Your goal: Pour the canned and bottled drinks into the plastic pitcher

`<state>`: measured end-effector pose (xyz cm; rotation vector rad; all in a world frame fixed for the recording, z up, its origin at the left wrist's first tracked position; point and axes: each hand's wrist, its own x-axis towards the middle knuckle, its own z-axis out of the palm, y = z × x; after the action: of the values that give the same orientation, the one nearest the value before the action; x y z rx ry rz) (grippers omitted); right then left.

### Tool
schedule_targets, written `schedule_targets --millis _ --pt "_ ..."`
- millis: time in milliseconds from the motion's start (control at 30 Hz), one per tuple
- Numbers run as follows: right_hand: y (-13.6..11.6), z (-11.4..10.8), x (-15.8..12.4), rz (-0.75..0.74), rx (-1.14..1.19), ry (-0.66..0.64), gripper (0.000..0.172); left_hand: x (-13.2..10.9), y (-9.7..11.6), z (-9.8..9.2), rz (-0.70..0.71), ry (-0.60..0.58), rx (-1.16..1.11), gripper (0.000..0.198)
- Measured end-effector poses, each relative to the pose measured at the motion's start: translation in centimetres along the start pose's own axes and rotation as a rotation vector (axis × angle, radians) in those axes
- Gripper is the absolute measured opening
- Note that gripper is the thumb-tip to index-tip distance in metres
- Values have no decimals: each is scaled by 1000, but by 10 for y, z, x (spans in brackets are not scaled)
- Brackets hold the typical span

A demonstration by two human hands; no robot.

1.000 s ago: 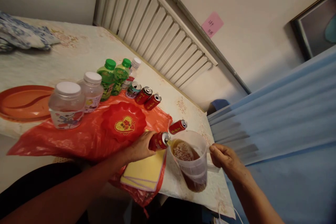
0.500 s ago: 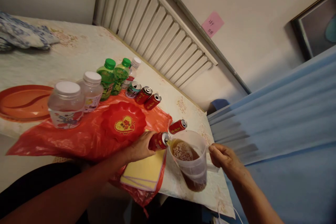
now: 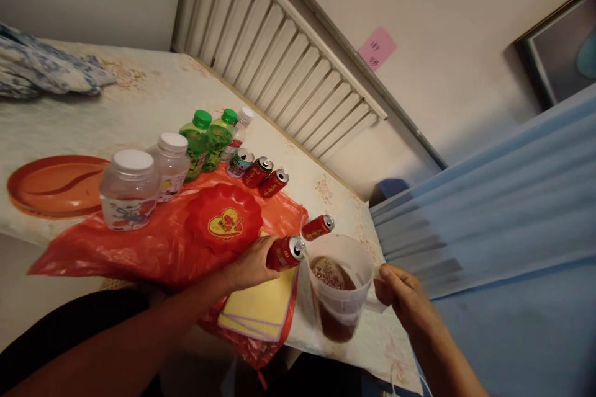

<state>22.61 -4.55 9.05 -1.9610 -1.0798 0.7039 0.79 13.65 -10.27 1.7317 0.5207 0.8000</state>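
Note:
My left hand [image 3: 251,265] is wrapped round a red drink can [image 3: 281,254], its opened top tilted toward a clear plastic jug [image 3: 343,301]. The jug's spout meets the can's rim. Brown, bubbly liquid [image 3: 333,274] fills the lower part of the jug and lies back from the spout. My right hand [image 3: 404,291] grips the jug's handle at the right. Just behind the jug stands another red can [image 3: 318,227]. Below my left hand lie yellow cloths [image 3: 258,304] with purple edging, and beside it is a red scalloped dish [image 3: 198,220] with a heart label.
Behind the dish stand two red cans [image 3: 274,183], a teal-topped can [image 3: 240,163], green bottles [image 3: 196,146] and white-lidded jars [image 3: 129,189]. A red plastic bag [image 3: 107,254] spreads under them. An orange tray [image 3: 51,189] lies left; a blue curtain [image 3: 488,229] hangs right.
The jug has tipped back more upright, and its liquid has drawn away from the spout. The yellowish flow at the spout no longer shows. Both hands keep their holds; the view has shifted slightly.

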Motion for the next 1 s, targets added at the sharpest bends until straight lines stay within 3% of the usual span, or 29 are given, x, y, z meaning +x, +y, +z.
schedule_targets --millis 233,433,567,767,1000 --pt "-23 4 11 -117 216 85 51 -10 7 -7 -11 -50 -33 65" --pt "-44 25 46 -229 468 178 42 -25 8 -13 -5 -161 -72 75" --pt "-60 53 76 -263 650 171 42 -32 10 -16 -81 -205 -53 73" --pt "-79 108 115 -287 802 22 44 -34 11 -20 -67 -227 -28 75" --pt "-77 170 144 -204 894 -122 37 -36 15 -24 -96 -239 -34 75"
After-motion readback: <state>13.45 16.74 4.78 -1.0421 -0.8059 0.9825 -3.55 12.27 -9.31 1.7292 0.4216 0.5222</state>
